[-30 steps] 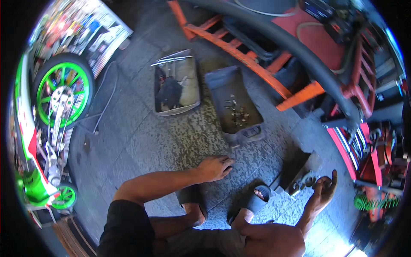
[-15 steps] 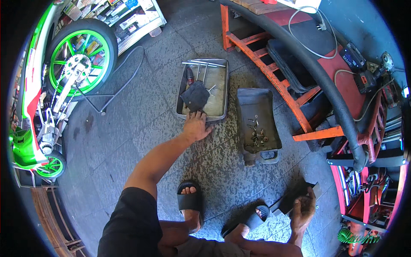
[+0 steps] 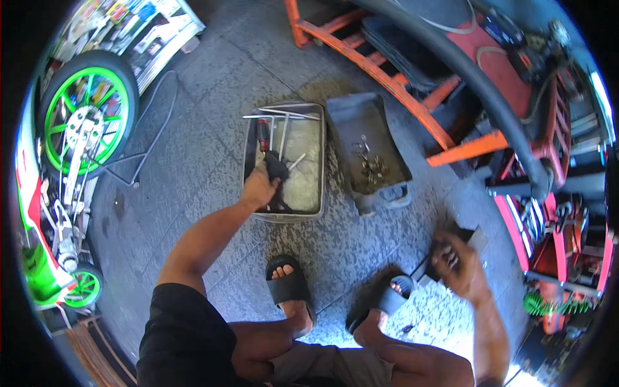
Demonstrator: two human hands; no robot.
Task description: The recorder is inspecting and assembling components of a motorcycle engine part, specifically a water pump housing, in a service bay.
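Over the rectangular grey tray [image 3: 323,161] in front of me, my left hand [image 3: 258,188] is closed on a black flat piece [image 3: 276,166], seen partly edge-on behind the fingers. Beside it in the tray lie a red-and-black-handled screwdriver [image 3: 263,134] and several T-handled metal tools [image 3: 284,137], their bars across the far rim. My right hand [image 3: 465,271] is raised at the lower right, its fingers curled and blurred. Something small and shiny [image 3: 451,260] shows among them, too smeared to name. Behind that hand, a dark and grey flat object [image 3: 478,238] lies on the floor.
A dark pan [image 3: 338,138] holding small bolts and metal parts [image 3: 373,171] stands right of the tray. An orange-framed bench [image 3: 387,84] spans the upper right. A motorcycle wheel with a green rim [image 3: 87,122] stands at left. A red tool rack [image 3: 548,245] stands at right.
My left hand has gone from the tray's near edge into it and taken hold of the black piece, which has tilted. My right hand has risen and its fingers have curled. The view has shifted.
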